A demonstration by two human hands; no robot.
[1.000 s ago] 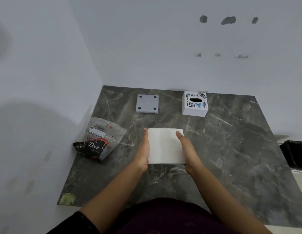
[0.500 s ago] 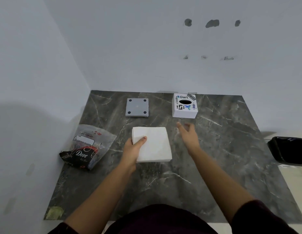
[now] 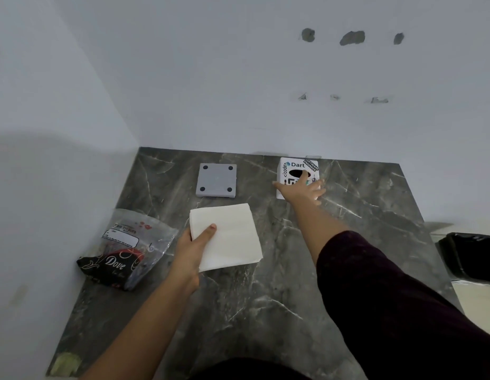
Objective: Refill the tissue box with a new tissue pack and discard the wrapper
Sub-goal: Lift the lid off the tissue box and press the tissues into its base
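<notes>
A white stack of tissues [image 3: 233, 237] sits mid-table, and my left hand [image 3: 193, 249] grips its near left corner, thumb on top. The white tissue box [image 3: 290, 167], printed with "Dart" and with a dark oval slot, stands at the back of the table. My right hand [image 3: 303, 192] reaches over the box's front with fingers spread, touching or just above it; I cannot tell which. The emptied plastic wrapper [image 3: 126, 249], clear with a black and red "Dove" print, lies crumpled at the left. A grey square base plate [image 3: 216, 180] with dark feet at its corners lies left of the box.
The dark marble tabletop [image 3: 265, 297] is closed in by white walls at the back and left. A black bin [image 3: 471, 257] sits beyond the table's right edge. A scrap of tape [image 3: 64, 363] is stuck at the near left corner.
My right hand let go of the tissue stack and stretched forward to the tissue box. My left hand shifted its hold to the stack's near left corner.
</notes>
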